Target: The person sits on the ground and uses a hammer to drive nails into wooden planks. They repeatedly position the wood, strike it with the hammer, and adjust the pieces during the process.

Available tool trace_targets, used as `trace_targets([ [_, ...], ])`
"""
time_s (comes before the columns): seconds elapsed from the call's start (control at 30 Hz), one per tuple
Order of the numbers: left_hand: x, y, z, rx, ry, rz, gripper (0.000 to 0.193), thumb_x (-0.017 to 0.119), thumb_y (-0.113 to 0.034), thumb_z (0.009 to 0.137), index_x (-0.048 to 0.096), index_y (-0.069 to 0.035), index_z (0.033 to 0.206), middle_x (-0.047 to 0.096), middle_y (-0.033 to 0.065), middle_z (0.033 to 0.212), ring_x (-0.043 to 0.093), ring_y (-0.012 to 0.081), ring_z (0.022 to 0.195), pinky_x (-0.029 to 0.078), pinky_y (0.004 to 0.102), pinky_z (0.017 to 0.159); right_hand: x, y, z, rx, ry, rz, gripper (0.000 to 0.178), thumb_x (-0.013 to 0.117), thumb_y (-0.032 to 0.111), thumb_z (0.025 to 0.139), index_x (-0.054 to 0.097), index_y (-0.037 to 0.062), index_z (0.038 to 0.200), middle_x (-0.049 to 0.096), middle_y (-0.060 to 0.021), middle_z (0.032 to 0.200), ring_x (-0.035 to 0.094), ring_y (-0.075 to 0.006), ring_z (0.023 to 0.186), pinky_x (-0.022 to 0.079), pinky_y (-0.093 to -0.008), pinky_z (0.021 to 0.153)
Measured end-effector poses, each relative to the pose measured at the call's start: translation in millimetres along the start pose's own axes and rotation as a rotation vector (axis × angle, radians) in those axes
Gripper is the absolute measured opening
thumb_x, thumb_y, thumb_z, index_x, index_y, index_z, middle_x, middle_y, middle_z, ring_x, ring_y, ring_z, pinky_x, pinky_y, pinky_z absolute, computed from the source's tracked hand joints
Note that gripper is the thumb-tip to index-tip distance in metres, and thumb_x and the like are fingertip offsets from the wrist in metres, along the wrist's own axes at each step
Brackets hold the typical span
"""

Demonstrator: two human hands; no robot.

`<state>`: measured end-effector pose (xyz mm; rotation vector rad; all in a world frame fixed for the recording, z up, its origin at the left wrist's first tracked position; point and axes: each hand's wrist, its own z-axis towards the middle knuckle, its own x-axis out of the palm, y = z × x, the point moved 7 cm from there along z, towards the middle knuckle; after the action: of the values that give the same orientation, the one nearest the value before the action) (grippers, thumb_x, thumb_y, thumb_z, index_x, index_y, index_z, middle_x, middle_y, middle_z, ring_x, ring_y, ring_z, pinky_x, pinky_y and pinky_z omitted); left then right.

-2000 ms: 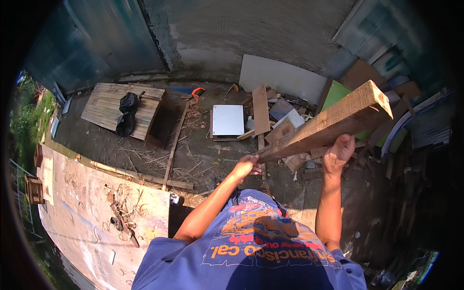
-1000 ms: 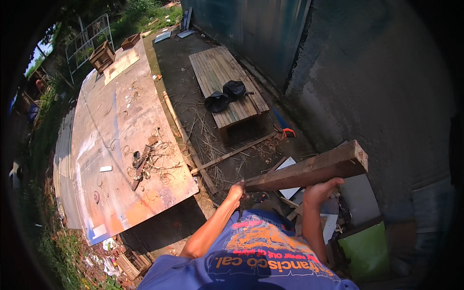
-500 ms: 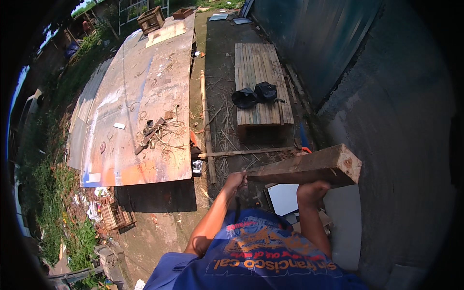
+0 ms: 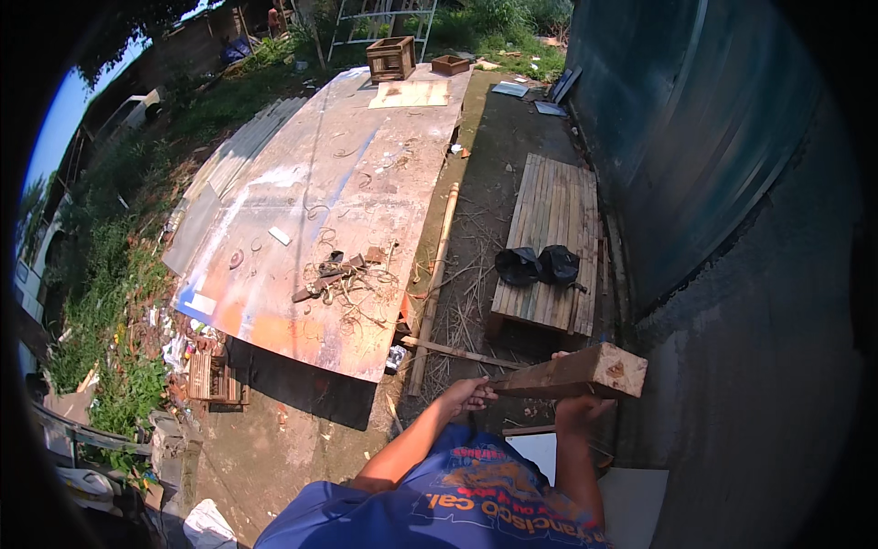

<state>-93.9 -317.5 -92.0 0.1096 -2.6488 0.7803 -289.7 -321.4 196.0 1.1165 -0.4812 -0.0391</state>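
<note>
Fingers of the left hand (image 4: 468, 395) were curled shut around the near end of the timber beam (image 4: 572, 372); fingers of the right hand (image 4: 578, 409) were wrapped up from below, near the beam's far, cut end. Whether the right thumb closed over the top could not be told. The beam was held roughly level in front of the chest, above the ground.

Risks, as judged:
- The cut end stuck out just past the right fingers, close to the dark corrugated wall (image 4: 695, 156). A swing to that side could knock it and jar the grip.
- The beam looked heavy and rough-sawn. Splinters could catch bare fingers, and if the left grip loosened the near end could drop toward the feet.
- The ground ahead of the fingers held loose sticks and a long bamboo pole (image 4: 434, 284), a tripping cause.

Materials and shapes:
- Beam: square section, pale brown wood with a knot on the end face.
- Beyond the fingers: a slatted wooden pallet (image 4: 549, 229), grey and weathered, with a crumpled black bag (image 4: 538, 265) on it.
- Left of the fingers and further off: a large flat metal sheet (image 4: 320, 220), rusted, patchy with faded paint, littered with wire and scraps.
- Far end of the sheet: two small wooden crates (image 4: 390, 57).
</note>
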Motion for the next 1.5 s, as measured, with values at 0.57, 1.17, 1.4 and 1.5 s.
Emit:
trace_targets([
  [0.57,0,-222,-98,0.927,0.166,0.157,0.086,0.045,-0.068,0.098,0.038,0.000,0.151,0.050,0.0149,0.149,0.048,0.0218,0.136,0.038,0.0372,0.111,128,-155,86,0.299,0.677,0.233,0.096,0.065,0.087,0.069,0.066,-0.0057,0.096,0.069,-0.0054,0.084,0.069,-0.0137,0.076,0.055,-0.0290,0.067],
  [1.17,40,-161,-66,1.296,-1.171,-0.075,0.110,0.042,-0.091,0.079,0.053,0.002,0.138,0.059,0.0148,0.136,0.055,0.0241,0.128,0.043,0.0388,0.106,191,-194,85,0.369,1.681,0.417,0.100,0.054,0.084,0.081,0.061,-0.0087,0.117,0.067,-0.0181,0.116,0.065,-0.0270,0.110,0.050,-0.0385,0.094],
  [1.4,15,-80,8,1.207,-1.337,-0.382,0.040,0.053,-0.033,0.102,0.061,-0.002,0.126,0.066,0.0113,0.121,0.064,0.0236,0.112,0.053,0.0402,0.094,147,-237,156,0.343,1.609,-0.134,0.036,0.064,0.024,0.099,0.058,-0.0002,0.124,0.067,-0.0154,0.110,0.067,-0.0235,0.098,0.052,-0.0354,0.084],
  [1.5,10,-59,54,1.111,-1.516,-0.216,0.037,0.052,-0.028,0.102,0.061,0.001,0.123,0.067,0.0124,0.117,0.063,0.0236,0.110,0.052,0.0396,0.095,88,-314,189,0.518,1.619,-0.435,0.033,0.065,0.026,0.097,0.062,-0.0017,0.115,0.068,-0.0163,0.094,0.069,-0.0257,0.082,0.054,-0.0383,0.073],
])
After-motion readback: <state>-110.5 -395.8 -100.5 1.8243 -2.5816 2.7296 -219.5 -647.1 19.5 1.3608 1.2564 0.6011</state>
